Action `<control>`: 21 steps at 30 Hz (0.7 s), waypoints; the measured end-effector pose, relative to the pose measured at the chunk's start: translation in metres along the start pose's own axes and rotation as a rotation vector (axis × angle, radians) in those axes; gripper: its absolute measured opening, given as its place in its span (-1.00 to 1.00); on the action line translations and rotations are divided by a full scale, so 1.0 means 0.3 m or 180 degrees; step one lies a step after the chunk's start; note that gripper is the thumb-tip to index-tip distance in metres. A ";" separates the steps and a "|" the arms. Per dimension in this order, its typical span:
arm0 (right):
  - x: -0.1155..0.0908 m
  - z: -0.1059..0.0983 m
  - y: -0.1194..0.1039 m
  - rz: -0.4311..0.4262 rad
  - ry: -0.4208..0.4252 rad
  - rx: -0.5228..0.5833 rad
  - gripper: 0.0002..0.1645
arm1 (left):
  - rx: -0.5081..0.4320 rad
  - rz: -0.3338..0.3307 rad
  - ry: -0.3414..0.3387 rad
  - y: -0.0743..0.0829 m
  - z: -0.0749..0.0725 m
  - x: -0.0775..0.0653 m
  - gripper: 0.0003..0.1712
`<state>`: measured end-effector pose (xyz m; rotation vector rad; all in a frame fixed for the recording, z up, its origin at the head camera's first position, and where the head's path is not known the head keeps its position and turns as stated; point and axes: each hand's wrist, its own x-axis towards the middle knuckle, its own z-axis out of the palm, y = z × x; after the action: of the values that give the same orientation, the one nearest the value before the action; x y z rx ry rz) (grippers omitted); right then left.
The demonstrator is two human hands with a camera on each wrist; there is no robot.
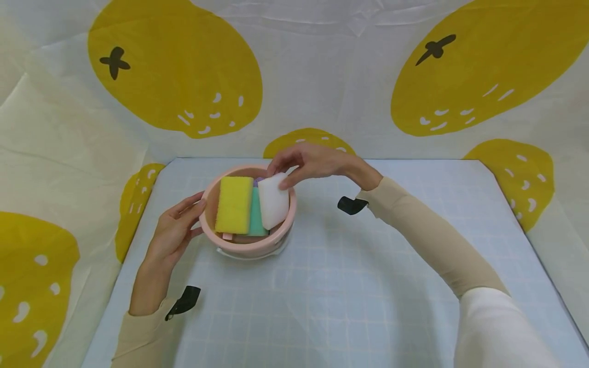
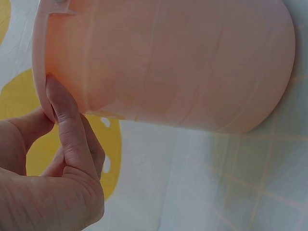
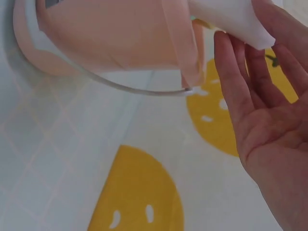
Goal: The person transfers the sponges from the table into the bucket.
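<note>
A pink bucket (image 1: 248, 249) with a white handle stands on the table, holding several sponges. My left hand (image 1: 172, 232) pinches the bucket's rim at its left side; in the left wrist view the thumb and fingers close over the rim's edge. At the bucket's right side my right hand (image 1: 313, 162) pinches a white sponge (image 1: 274, 202) by its upper right part, the sponge tilted and its lower end inside the bucket. A yellow sponge (image 1: 233, 205) leans at the left inside, and a green sponge (image 1: 258, 212) sits between the two, partly covered. A bit of purple (image 1: 257, 181) shows behind them.
The table (image 1: 349, 296) has a pale blue grid cover. White cloth (image 1: 322, 76) with large yellow fruit prints hangs behind and at the sides. The bucket's white handle (image 1: 252, 257) hangs down along its front. A black wrist camera (image 1: 352, 205) sticks out by the right sleeve.
</note>
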<state>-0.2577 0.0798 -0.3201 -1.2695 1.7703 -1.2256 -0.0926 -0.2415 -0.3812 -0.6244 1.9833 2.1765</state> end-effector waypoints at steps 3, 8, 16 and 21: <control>0.004 -0.001 0.003 0.0077 -0.0100 0.0033 -0.61 | -0.0016 0.0002 0.0006 -0.001 0.001 -0.002 -0.13; -0.003 -0.003 0.005 0.0130 -0.0111 -0.0180 -0.61 | 0.0020 0.0021 0.0012 -0.003 0.003 -0.004 -0.11; -0.004 0.017 0.015 0.0189 0.0111 -0.0734 -0.56 | 0.0039 0.0026 0.0036 -0.005 0.008 -0.006 -0.10; -0.017 0.029 0.017 0.0262 0.0241 -0.0791 -0.54 | 0.0023 -0.0015 0.0066 -0.002 0.008 -0.007 -0.10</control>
<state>-0.2501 0.0824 -0.3283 -1.2859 2.0597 -1.0445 -0.0910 -0.2389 -0.3807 -0.6527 1.9971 2.1679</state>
